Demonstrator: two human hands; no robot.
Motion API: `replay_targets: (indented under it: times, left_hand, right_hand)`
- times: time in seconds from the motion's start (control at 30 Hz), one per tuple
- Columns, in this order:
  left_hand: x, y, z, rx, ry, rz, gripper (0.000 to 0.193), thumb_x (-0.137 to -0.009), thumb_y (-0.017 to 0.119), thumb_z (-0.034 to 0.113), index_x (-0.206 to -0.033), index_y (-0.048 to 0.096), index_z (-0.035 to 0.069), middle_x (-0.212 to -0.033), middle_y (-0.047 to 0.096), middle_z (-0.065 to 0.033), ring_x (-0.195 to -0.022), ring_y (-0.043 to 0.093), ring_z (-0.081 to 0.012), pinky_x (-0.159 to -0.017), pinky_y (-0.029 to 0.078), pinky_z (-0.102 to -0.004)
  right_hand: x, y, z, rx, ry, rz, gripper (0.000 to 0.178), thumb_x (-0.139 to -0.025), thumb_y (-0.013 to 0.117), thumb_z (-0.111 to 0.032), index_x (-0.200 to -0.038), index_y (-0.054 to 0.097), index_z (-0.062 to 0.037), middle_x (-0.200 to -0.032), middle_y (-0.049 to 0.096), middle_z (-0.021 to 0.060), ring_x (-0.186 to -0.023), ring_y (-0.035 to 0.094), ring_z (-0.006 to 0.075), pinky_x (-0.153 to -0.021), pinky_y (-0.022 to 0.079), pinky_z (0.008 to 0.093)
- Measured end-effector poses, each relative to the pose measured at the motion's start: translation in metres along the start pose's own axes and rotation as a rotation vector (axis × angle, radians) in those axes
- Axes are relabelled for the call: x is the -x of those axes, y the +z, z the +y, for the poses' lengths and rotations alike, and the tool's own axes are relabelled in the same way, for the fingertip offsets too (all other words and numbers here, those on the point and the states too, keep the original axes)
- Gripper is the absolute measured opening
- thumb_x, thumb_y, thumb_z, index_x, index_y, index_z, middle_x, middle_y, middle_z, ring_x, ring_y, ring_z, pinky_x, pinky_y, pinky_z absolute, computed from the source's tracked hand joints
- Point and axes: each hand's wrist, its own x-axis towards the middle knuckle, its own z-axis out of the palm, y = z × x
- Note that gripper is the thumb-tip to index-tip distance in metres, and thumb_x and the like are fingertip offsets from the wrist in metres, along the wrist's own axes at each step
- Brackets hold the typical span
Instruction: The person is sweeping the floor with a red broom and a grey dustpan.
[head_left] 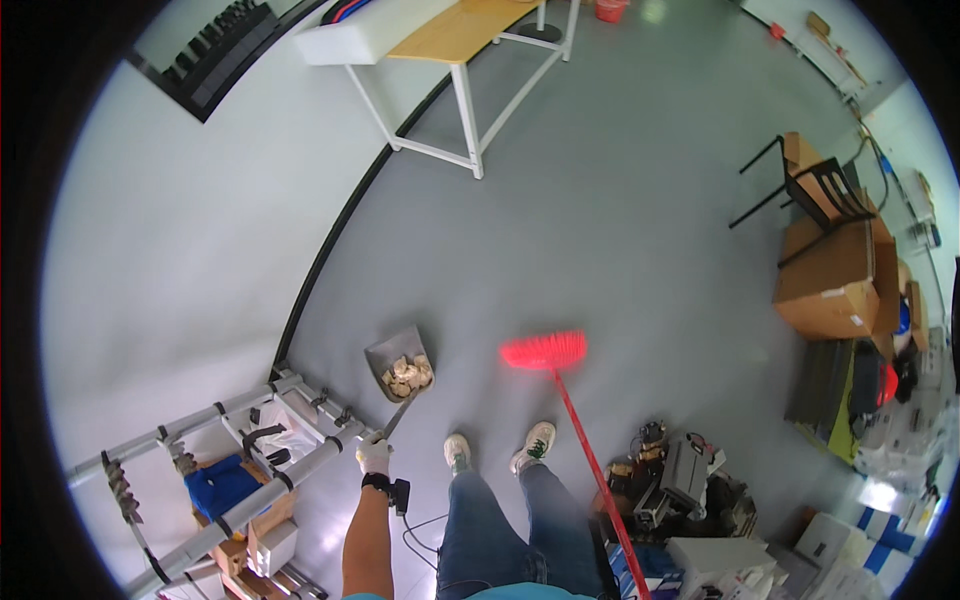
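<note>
My left hand, in a white glove, is closed round the handle of a grey dustpan. Several crumpled, cream-coloured scraps lie in the pan, which rests on the floor ahead and left of my feet. To the right of it, a broom with red bristles is on or just above the floor; its bristles look slightly blurred. The broom's red stick runs down past my right leg and out at the lower edge. My right hand is out of the picture, so what it holds does not show.
A metal ladder-like frame lies close to my left, with boxes and a blue cloth by it. Tools and boxes crowd my right. Farther right stand cardboard boxes and a black chair. A wooden-topped table stands ahead along the wall.
</note>
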Motion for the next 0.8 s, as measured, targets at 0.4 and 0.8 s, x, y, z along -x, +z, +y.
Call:
replay_targets:
  times: [0.4,0.8]
  left_hand:
    - [0.015,-0.026,0.043,-0.738,0.542,-0.449,0.021,-0.066,0.049,0.016,-0.081,0.062,0.011,-0.071,0.058,-0.0142,-0.064,0.058,-0.0278,-0.061,0.046,-0.0329]
    - [0.050,0.010,0.051,-0.857,0.729,-0.649,0.025,-0.066,0.045,0.012,-0.085,0.062,0.013,-0.078,0.059,-0.0145,-0.076,0.056,-0.0306,-0.070,0.045,-0.0349]
  right_hand:
    - [-0.126,0.015,-0.212,-0.359,-0.166,0.302,0.059,-0.073,0.047,-0.015,-0.126,0.022,-0.0150,-0.062,0.052,0.0158,-0.051,0.052,0.0272,-0.047,0.042,0.0364]
    - [0.049,0.171,-0.213,-0.417,-0.176,-0.098,0.061,-0.075,0.046,-0.015,-0.129,0.018,-0.0159,-0.068,0.055,0.0176,-0.055,0.055,0.0248,-0.049,0.044,0.0323]
